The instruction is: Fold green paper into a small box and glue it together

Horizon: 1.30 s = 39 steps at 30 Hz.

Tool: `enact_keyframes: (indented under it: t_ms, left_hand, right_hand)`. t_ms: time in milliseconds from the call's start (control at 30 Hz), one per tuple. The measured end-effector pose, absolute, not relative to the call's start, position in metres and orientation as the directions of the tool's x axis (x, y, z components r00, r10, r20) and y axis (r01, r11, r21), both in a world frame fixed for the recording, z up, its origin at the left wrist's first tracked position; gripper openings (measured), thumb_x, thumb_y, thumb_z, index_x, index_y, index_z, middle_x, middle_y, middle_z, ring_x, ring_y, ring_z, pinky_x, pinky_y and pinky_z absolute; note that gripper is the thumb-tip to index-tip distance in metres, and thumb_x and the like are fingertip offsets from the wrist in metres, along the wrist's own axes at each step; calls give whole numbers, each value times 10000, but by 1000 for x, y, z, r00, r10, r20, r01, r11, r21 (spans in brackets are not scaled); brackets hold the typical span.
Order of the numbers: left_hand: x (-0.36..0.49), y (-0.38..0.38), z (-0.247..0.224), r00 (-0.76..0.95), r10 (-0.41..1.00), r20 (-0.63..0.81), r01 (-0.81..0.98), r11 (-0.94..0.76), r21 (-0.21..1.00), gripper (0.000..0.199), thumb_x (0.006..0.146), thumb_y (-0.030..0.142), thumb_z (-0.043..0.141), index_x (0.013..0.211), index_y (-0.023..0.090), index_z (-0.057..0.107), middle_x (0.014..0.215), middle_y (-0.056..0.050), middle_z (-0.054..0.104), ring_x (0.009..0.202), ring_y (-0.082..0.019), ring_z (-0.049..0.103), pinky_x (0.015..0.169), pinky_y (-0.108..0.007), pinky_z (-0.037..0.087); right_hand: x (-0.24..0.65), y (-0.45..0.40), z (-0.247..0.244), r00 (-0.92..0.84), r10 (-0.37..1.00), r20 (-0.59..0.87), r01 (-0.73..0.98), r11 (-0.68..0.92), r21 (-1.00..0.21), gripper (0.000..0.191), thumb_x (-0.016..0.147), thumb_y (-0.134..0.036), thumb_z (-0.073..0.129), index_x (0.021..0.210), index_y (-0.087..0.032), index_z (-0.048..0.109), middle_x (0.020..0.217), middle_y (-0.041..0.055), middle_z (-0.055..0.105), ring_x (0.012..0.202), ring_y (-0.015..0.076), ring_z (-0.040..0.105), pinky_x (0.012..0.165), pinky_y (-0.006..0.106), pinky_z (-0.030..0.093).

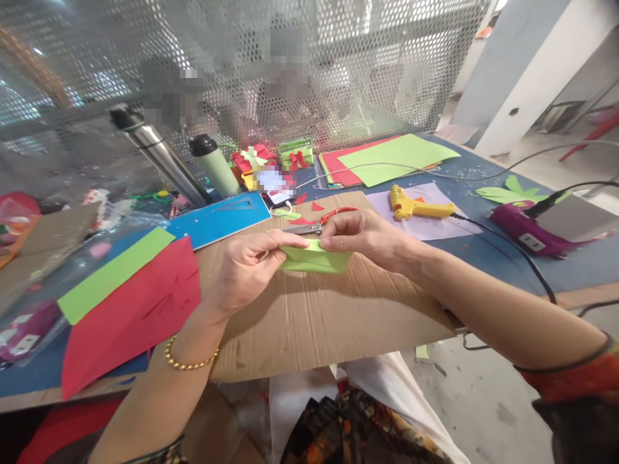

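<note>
A folded piece of light green paper [316, 259] is held above the cardboard sheet [290, 335]. My left hand [254, 267] pinches its left end between thumb and fingers. Thumb and fingertips of my right hand [360, 235] grip its upper edge near the middle. Just beyond the paper lie scissors [309, 228] with red-orange handles, partly hidden by my right hand. Small red paper scraps [316, 206] lie behind them.
A yellow glue gun [418, 206] rests on purple paper [382, 200] at right, its cord trailing past a purple power strip [527, 229]. Left are red paper [140, 309], a blue board [222, 219] and a steel flask [162, 154]. Green sheets [401, 158] lie behind.
</note>
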<state>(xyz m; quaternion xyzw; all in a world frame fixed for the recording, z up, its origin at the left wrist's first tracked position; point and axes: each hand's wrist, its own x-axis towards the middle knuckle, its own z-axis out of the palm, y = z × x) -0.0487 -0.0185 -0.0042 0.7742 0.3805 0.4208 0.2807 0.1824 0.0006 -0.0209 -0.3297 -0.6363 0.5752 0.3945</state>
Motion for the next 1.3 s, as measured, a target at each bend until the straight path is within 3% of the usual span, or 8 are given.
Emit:
enact_keyframes:
  t_ms: [133,233,333,433,533,733,1133,1300]
  left_hand:
    - [-48,-18,-2,332,869,367,307,-467,829,307,778,131,658,992,245,847,1036,-39,812,870,-193,715,729,-263,550]
    - [-51,-13,2,384,904,190,181,-275,944,482,730,159,640,1176,242,804,1037,-52,803,851,-209,714,710,-281,545]
    - [-53,-10,6,432,898,83,94,-136,986,411,749,290,622,1100,214,824,998,-82,792,870,-242,710,725,-312,543]
    - [-48,-12,8,416,907,64,238,-177,955,289,851,403,608,734,206,783,754,-60,707,673,-176,604,585,-280,450]
    - [-42,-17,10,461,886,44,406,-255,878,451,832,395,670,461,199,506,499,19,390,495,-104,337,473,-270,251]
    - [-43,-15,11,583,807,-93,490,-257,833,383,796,414,714,520,188,574,532,28,380,501,-94,309,479,-266,218]
    - [-42,-15,10,635,761,-133,470,-244,848,526,795,503,741,505,189,435,545,48,290,520,-80,250,464,-236,198]
    - [-55,-13,21,576,808,-125,573,-290,767,406,892,424,612,586,163,560,588,33,393,572,-91,322,517,-231,256]
  right_hand:
    - [181,0,-21,-456,878,147,-5,162,-987,228,752,-368,784,720,-168,677,669,-17,607,633,101,493,595,261,360]
    - [180,-1,-21,-451,882,135,17,159,-987,235,741,-373,784,709,-168,674,667,-11,601,632,106,496,588,261,363]
    - [179,-3,-19,-455,880,135,40,171,-984,234,740,-370,769,684,-170,662,646,-13,583,615,105,491,570,257,366]
    - [176,-6,-18,-494,861,125,79,188,-979,214,745,-352,743,674,-170,654,622,-15,579,590,102,487,535,247,361]
    - [172,-10,-17,-551,826,117,150,236,-960,164,753,-291,706,661,-171,644,603,-19,576,566,94,474,505,238,336]
    - [169,-14,-19,-621,777,105,199,286,-937,153,776,-242,651,641,-176,623,556,-48,512,534,76,407,494,236,289]
    - [172,-10,-25,-679,732,57,210,268,-940,135,778,-275,629,686,-177,637,622,-25,557,579,93,443,530,254,311]
    - [177,-9,-24,-620,784,40,287,274,-918,156,778,-310,634,707,-171,636,650,-4,591,602,108,479,542,260,324]
